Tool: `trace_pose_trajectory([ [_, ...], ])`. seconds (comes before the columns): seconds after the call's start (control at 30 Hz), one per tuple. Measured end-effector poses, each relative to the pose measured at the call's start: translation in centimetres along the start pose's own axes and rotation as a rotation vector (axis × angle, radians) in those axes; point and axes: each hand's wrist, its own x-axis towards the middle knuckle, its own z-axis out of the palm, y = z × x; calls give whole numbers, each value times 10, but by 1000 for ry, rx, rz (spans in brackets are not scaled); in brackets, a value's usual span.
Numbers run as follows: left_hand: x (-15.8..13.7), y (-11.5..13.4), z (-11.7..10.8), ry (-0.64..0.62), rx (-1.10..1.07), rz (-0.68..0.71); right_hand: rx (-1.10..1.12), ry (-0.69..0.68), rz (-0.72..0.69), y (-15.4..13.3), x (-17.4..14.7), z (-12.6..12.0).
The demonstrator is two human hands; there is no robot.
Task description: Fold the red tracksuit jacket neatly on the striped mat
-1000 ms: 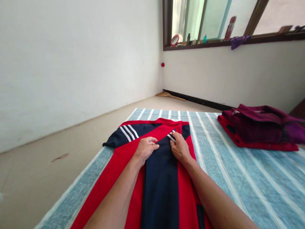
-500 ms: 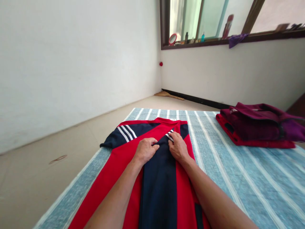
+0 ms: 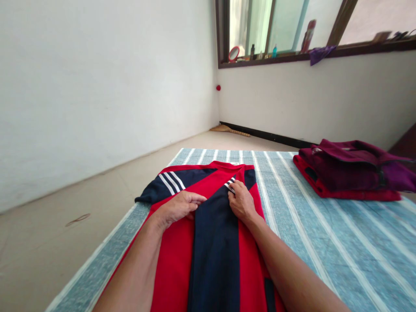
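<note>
jersey: red and navy sports shirt point(image 3: 214, 234) lying flat on the striped blue mat point(image 3: 325, 242), running from near the camera out toward the far edge. navy panel down the middle, red on both sides, collar end pointing away.
left sleeve: navy with three white stripes point(image 3: 162, 186), flopped out sideways toward the mat's left edge, almost onto the floor point(image 3: 65, 242). not folded in.
left hand: point(image 3: 178, 207) palm down on the red part, fingers curled and pinching the edge where red meets the navy panel. looks like a light grip, not a fist.
right hand: point(image 3: 241, 201) pressing down on the other edge of the navy panel, fingertips up by a small bit of white striping. can't tell if it's really pinching or just holding the cloth flat.
feel: my guess is thin, light, slick polyester. totally limp, so it'll slide on itself and creases won't hold unless you flatten them.
where to grab: i'd say seams, hem or shoulder line. pinch an edge with each hand and keep it taut, grabbing the middle just bunches it.
far right: stack of folded maroon and red clothes point(image 3: 351, 175), well apart from the jersey.
up top: window ledge point(image 3: 292, 54) with small bottles, too tiny to make out.
</note>
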Motion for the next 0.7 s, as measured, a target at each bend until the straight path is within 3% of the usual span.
trace_pose_trajectory([
  [0.13,2,5,1,-169,-50,32,-2,13,-4,-1,0,0],
  [0.23,-2,8,6,-190,-6,88,-4,15,4,-3,0,0],
  [0.37,-11,-3,11,-2,232,268,-11,16,11,-6,0,0],
  [0.5,-14,-21,12,239,415,239,-32,25,4,-8,0,0],
  [0.7,-8,-37,23,425,572,310,-66,44,-8,-8,1,0],
])
